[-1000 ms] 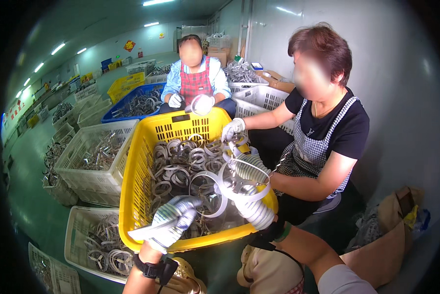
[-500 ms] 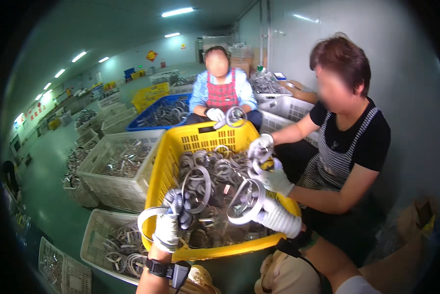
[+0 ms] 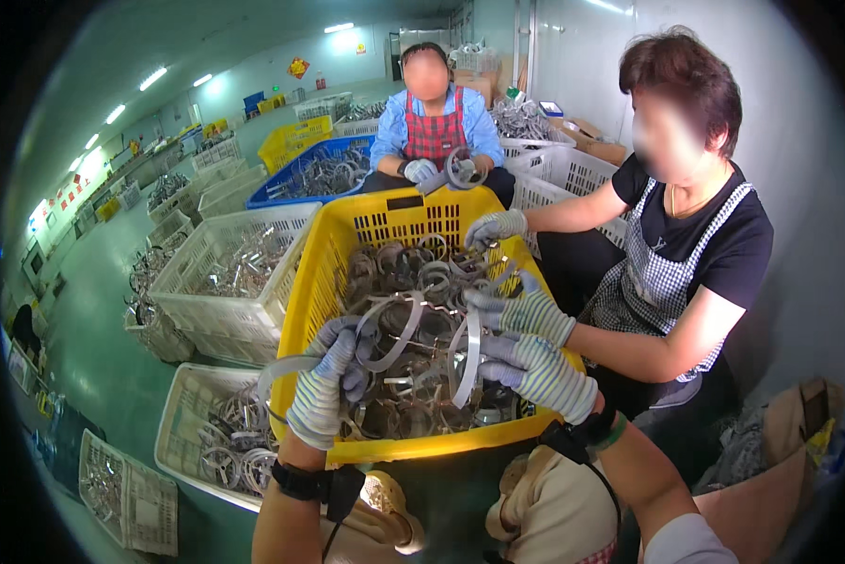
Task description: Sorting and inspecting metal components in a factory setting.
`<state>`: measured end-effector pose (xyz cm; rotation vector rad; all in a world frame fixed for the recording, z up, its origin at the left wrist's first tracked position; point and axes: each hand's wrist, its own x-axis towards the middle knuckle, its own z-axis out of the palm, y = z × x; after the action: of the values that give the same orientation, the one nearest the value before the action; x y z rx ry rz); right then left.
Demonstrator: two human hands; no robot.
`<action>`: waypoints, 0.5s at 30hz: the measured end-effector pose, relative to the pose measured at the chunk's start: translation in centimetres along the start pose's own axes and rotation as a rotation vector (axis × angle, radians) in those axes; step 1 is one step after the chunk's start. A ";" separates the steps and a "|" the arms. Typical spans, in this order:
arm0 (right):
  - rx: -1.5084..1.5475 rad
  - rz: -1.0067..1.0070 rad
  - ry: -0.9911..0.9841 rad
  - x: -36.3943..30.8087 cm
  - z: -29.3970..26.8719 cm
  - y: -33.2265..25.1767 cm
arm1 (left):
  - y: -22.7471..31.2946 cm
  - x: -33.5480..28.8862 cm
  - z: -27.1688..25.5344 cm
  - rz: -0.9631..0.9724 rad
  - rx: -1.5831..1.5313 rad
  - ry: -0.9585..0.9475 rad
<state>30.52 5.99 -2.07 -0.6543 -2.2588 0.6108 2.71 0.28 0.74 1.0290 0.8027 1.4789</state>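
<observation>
My left hand (image 3: 326, 383), in a striped work glove, is closed on a round metal band (image 3: 405, 340) over the near half of the yellow crate (image 3: 366, 455). A second band, a flat grey loop (image 3: 277, 378), sits at the outer side of that same hand. My right hand (image 3: 543, 374), gloved as well, grips another metal ring (image 3: 466, 362), seen nearly edge-on. Both rings are held above a heap of similar bands (image 3: 413, 385) in the crate, a little apart from each other. Glove fingertips are partly hidden behind the metal.
A co-worker at the right reaches gloved hands (image 3: 533, 315) into the crate, close to my right hand. Another person across holds a ring (image 3: 462, 169). White crates (image 3: 225, 299) of metal parts stand at the left; a blue crate (image 3: 295, 199) is behind.
My rings have turned, the right one now more edge-on. The right-hand co-worker's hands have moved apart, and the yellow item between them no longer shows. The view has shifted slightly.
</observation>
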 end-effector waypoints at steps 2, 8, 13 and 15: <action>-0.019 0.043 -0.031 -0.2 0.1 0.6 | 0.0 0.1 -0.2 -0.002 -0.003 -0.013; 0.120 0.011 0.136 -0.5 0.5 -0.3 | 0.1 0.3 0.7 0.033 -0.019 0.049; 0.115 0.053 0.159 0.1 0.2 0.9 | 0.5 0.6 0.6 0.032 0.234 -0.103; -0.062 -0.055 0.225 1.2 -0.8 1.1 | 1.0 0.7 0.9 0.035 0.315 -0.124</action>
<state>30.65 7.71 -1.60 -0.6551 -2.0841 0.4198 3.09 0.78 2.11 1.3622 0.9511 1.3280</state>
